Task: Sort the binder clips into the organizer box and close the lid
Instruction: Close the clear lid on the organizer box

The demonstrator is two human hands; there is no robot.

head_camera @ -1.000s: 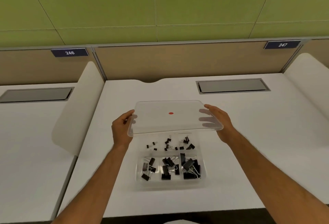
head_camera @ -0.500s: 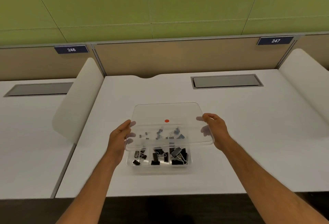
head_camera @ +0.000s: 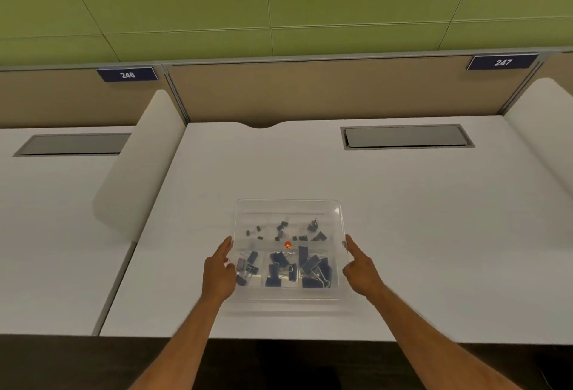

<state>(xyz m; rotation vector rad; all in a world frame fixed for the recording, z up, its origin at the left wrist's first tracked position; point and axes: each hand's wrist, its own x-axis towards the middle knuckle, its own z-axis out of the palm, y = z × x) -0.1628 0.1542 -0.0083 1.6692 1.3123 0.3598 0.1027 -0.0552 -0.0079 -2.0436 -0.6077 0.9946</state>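
— Two hands on it? Where is the lid?
— Between them: the clear lid [head_camera: 288,212] lies over the organizer box [head_camera: 286,293] on the white desk [head_camera: 434,234], long axis fingertip to fingertip.
— Fingers?
— Left hand [head_camera: 218,271] and right hand [head_camera: 361,267] hold opposite edges, fingers fairly straight, equally near. Binder clips [head_camera: 313,268] sit underneath.

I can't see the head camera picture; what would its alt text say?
Two bare hands, left hand and right hand, hold the sides of a clear lid over an organizer box of binder clips on a white desk. Green wall behind.
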